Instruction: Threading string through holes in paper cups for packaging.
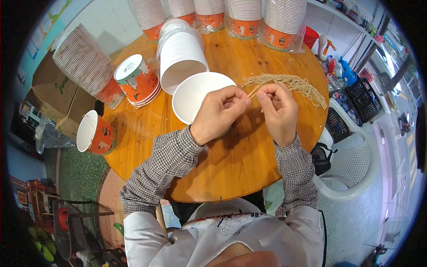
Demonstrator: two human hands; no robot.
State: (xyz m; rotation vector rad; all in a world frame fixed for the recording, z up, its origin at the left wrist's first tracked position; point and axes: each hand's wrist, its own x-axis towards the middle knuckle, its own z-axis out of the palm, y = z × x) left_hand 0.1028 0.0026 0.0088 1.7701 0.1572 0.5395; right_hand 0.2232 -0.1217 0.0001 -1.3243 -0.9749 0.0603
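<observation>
Since only the head view is on hand, it all comes from looking straight down at a round wooden table [231, 164]. Both hands meet over the middle: the left hand [218, 113] and right hand [278, 111] are each pinched nearly shut on one thin tan string [252, 92], thumb against forefinger, other fingers curled in. Held that way, it looks like they're teasing a single strand free, right above a white paper cup [193, 95] lying tipped with its mouth facing the person, so it's close by. The string bundle [289, 84] lies loose on the table just past the right hand, within easy reach. Stacks of orange cups [244, 18] stand along the far edge, some in plastic sleeves, out of the way. One orange cup [95, 133] lies on its side near the left rim.
</observation>
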